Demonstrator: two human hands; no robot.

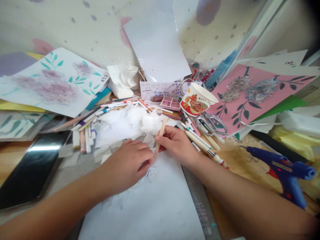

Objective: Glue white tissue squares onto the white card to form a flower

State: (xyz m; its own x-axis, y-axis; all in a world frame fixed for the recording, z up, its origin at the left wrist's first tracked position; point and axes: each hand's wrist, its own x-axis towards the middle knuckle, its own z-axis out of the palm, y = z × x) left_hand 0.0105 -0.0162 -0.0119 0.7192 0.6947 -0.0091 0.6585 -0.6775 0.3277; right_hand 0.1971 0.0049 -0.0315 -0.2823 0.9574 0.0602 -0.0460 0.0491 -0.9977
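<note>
Right grip pinching wooden stick — left hand on paper

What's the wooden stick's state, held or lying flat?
Held, tilted: the right hand grips the wooden stick at mid-length, upper end raised; the left hand sits by its lower end.

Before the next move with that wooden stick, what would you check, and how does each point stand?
1. Grip on the wooden stick: ok, the right hand pinches it, tilted.
2. White sheet held steady: ok, the left hand rests on it.
3. Paper flower uncovered: ok, it lies on the sheet just beside the left fingers.
4. Glue on the stick's lower tip: cannot tell.
5. Glue gun off the sheet: ok, it stands at the right.
6. Scissors out of the way: ok, they lie beyond the right hand by the noodle cup.
</note>
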